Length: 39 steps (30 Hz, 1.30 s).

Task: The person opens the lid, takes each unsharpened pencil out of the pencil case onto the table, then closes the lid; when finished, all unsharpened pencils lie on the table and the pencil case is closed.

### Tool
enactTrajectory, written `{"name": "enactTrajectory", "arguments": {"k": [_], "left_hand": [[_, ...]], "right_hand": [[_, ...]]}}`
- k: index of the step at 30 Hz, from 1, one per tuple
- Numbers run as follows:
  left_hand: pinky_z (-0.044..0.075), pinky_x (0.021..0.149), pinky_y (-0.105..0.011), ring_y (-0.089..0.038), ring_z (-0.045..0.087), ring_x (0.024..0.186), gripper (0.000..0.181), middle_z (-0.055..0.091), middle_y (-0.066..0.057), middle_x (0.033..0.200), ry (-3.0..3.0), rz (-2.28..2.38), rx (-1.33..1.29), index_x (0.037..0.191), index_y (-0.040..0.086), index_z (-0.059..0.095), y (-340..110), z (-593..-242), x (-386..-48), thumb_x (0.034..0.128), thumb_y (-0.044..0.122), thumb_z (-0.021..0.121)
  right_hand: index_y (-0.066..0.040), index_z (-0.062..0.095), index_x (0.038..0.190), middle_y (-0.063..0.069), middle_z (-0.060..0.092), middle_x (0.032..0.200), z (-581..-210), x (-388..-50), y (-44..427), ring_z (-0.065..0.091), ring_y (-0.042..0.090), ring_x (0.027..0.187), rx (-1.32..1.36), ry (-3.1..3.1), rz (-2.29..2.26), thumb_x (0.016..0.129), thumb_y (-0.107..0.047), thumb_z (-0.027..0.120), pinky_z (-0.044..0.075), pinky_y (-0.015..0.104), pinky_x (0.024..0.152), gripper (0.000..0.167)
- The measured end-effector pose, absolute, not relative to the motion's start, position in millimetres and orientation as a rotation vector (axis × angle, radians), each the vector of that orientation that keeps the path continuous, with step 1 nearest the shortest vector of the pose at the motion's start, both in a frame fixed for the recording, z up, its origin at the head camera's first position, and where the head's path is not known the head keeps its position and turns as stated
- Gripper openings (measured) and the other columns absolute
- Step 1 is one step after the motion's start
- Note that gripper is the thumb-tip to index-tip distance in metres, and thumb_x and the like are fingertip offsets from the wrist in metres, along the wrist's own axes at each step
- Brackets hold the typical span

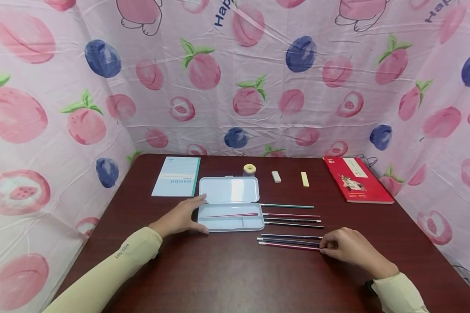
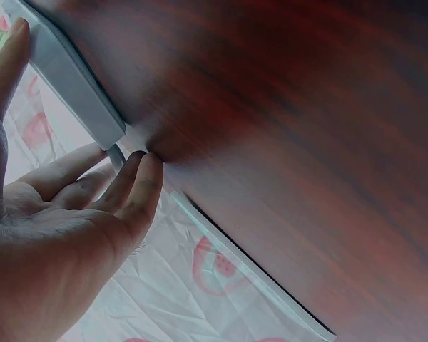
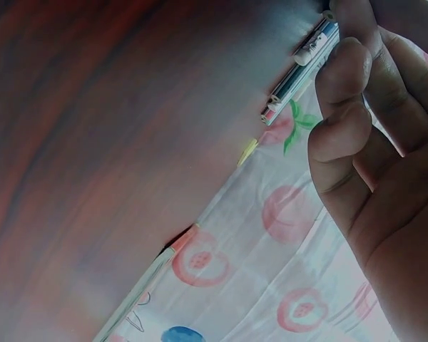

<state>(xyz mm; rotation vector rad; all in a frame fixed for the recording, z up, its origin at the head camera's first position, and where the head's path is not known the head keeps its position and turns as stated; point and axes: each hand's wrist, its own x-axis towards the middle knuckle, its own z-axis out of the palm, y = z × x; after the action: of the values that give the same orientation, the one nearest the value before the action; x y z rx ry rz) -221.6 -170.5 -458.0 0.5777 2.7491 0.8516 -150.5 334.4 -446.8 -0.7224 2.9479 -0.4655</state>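
A pale blue pencil case (image 1: pixel 231 217) lies with its lid (image 1: pixel 229 190) folded back and a thin red pencil (image 1: pixel 231 215) inside. My left hand (image 1: pixel 182 216) holds the case's left end, thumb at the front corner and fingers near the hinge; the left wrist view shows the thumb against the case's side (image 2: pixel 71 78). On the right, my right hand (image 1: pixel 346 247) pinches at the right ends of three dark and red pencils (image 1: pixel 290 246) in the front group. Which of them it grips cannot be told. In the right wrist view its fingers (image 3: pixel 342 135) are curled.
Several more pencils (image 1: pixel 293 220) lie right of the case. Behind stand a yellow-topped roll (image 1: pixel 249 169), a white eraser (image 1: pixel 276 177) and a yellow strip (image 1: pixel 305 179). A notebook (image 1: pixel 176 176) lies at left, a red book (image 1: pixel 356 180) at right. Patterned cloth surrounds the table (image 1: pixel 239 278).
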Motion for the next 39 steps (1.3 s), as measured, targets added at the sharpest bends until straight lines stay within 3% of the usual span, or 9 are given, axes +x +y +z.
{"name": "enactTrajectory", "arguments": {"k": [13, 22, 29, 39], "left_hand": [[0.034, 0.130, -0.057, -0.036, 0.033, 0.162, 0.106, 0.034, -0.008, 0.176, 2.754, 0.860, 0.577, 0.162, 0.008, 0.045, -170.6, -458.5, -221.6, 0.0775, 0.050, 0.095], [0.033, 0.130, -0.057, -0.036, 0.033, 0.162, 0.106, 0.034, -0.008, 0.176, 2.755, 0.849, 0.573, 0.162, 0.007, 0.045, -170.1, -457.8, -221.2, 0.0779, 0.049, 0.095], [0.033, 0.130, -0.059, -0.039, 0.033, 0.162, 0.106, 0.034, -0.010, 0.176, 2.760, 0.842, 0.592, 0.161, 0.005, 0.046, -171.8, -458.4, -222.2, 0.0782, 0.049, 0.094], [0.034, 0.130, -0.058, -0.037, 0.033, 0.162, 0.105, 0.034, -0.008, 0.176, 2.754, 0.843, 0.568, 0.161, 0.008, 0.046, -170.1, -457.8, -221.9, 0.0780, 0.050, 0.094]], "right_hand": [[-0.029, 0.079, 0.083, -0.023, 0.055, 0.066, -445.7, -148.1, 333.3, 0.043, -0.008, 0.060, -0.724, 2.969, -0.443, 0.086, -0.024, 0.090, 0.039, 0.019, 0.056, 0.013], [-0.025, 0.082, 0.089, -0.022, 0.065, 0.071, -435.9, -152.8, 327.2, 0.049, -0.008, 0.063, -0.725, 2.991, -0.538, 0.084, -0.023, 0.091, 0.045, 0.019, 0.057, 0.010], [-0.022, 0.084, 0.092, -0.018, 0.073, 0.077, -423.2, -172.2, 306.3, 0.054, -0.009, 0.066, -0.814, 3.103, -0.573, 0.085, -0.016, 0.090, 0.050, 0.020, 0.058, 0.012], [-0.014, 0.085, 0.101, -0.008, 0.076, 0.082, -414.7, -216.5, 257.7, 0.058, 0.003, 0.068, -0.790, 3.046, -0.686, 0.090, -0.016, 0.086, 0.052, 0.022, 0.061, 0.011]]}}
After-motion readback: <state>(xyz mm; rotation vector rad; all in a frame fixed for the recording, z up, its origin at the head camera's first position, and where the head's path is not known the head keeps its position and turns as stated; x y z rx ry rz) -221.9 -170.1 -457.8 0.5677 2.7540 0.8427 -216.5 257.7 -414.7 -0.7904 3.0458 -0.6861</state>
